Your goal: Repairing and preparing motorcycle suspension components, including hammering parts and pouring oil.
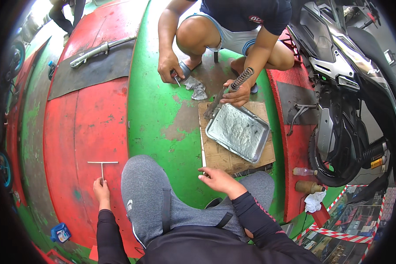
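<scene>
My left hand (102,192) is closed around the shaft of a T-handle wrench (103,163), over the red platform at left. Above my right knee, my right hand (223,181) is open and holds nothing, its fingers pointing left and partly apart. Just beyond it a metal tray (240,132) of grey, cloudy liquid rests on a flattened cardboard sheet (231,163). Across from me a squatting person holds a dark, dirty tube-like part with a coil spring (243,78) over the tray's far edge. A small screwdriver-like tool (177,80) is in that person's other hand.
A long metal tube (102,49) lies on a black mat (90,72) on the red platform (88,119). Grey rags (195,88) lie on the green floor. At right stand a motorcycle (339,101), a plastic bottle (304,171) and a brown container (309,187). A blue container (60,233) sits lower left.
</scene>
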`<state>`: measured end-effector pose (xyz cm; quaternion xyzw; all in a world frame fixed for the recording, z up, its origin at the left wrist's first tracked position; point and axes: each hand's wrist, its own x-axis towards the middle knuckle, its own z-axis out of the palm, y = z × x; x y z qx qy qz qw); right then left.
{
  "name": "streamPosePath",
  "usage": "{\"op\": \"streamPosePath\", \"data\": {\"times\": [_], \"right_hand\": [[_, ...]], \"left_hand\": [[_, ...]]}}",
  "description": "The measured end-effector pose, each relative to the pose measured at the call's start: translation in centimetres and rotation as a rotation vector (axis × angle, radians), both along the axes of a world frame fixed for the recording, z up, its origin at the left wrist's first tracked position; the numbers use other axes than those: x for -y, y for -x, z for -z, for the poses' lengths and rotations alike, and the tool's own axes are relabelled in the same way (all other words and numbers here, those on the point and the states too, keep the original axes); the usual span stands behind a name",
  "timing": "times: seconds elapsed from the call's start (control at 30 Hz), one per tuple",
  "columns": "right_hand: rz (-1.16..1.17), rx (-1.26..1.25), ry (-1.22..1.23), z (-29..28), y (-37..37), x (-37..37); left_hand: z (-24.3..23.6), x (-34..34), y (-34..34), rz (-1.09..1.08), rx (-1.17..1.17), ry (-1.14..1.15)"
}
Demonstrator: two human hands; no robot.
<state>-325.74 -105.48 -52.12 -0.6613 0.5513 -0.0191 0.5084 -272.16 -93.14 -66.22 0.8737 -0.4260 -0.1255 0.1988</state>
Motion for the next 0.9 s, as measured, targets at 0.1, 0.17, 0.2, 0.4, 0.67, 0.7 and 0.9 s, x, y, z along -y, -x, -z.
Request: {"op": "streamPosePath", "data": {"times": [0.1, 0.17, 0.2, 0.4, 0.67, 0.7, 0.9], "right_hand": [[-0.035, -0.031, -0.037, 0.4, -0.2, -0.6], [-0.031, -0.033, -0.047, 0.7, -0.4, -0.6], [-0.047, -0.035, -0.061, 0.8, -0.5, -0.5], [-0.03, -0.045, -0.082, 1.1, -1.0, -0.1], [-0.018, -0.047, -0.145, 2.4, -0.7, 0.2], [-0.031, -0.038, -0.16, 2.6, -0.6, 0.2], [-0.057, -0.054, -0.116, 3.6, -0.1, 0.8]], "left_hand": [[0.1, -0.1, 0.6, -0.073, -0.075, 0.012], [0.0, 0.0, 0.6, -0.082, -0.089, 0.006], [0.0, 0.1, 0.5, -0.082, -0.068, 0.011], [-0.1, 0.0, 0.4, -0.081, -0.074, -0.009], [-0.7, -0.2, 0.5, -0.077, -0.11, 0.002], [-0.9, -0.2, 0.6, -0.074, -0.081, 0.024], [-2.8, 0.0, 1.6, -0.158, -0.015, 0.047]]}}
